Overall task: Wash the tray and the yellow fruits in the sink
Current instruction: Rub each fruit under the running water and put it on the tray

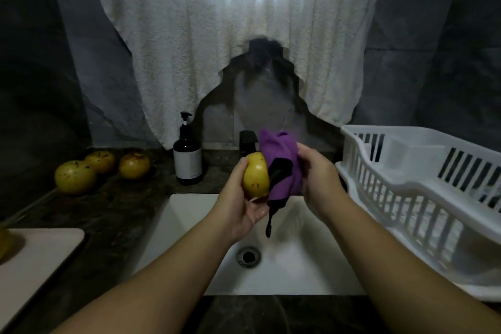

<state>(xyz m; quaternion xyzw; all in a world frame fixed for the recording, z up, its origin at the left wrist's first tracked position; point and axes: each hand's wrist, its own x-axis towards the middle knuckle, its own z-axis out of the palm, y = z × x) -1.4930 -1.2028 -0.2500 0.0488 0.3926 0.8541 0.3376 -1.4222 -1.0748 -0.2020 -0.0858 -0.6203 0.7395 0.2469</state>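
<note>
My left hand [241,206] grips a yellow fruit [255,175] above the white sink [189,214]. My right hand [317,171] holds a bunched purple cloth [282,160] with a black strap against the fruit's right side. Three more yellow fruits [75,176] lie on the dark counter at the left. A white tray [35,255] sits at the near left, with a yellow fruit [4,241] partly cut off at the frame's edge on it.
A dark pump bottle [187,154] stands behind the sink's left corner, beside a black tap [248,141]. A white dish rack [423,184] fills the counter at the right. A white towel [217,49] hangs on the wall behind.
</note>
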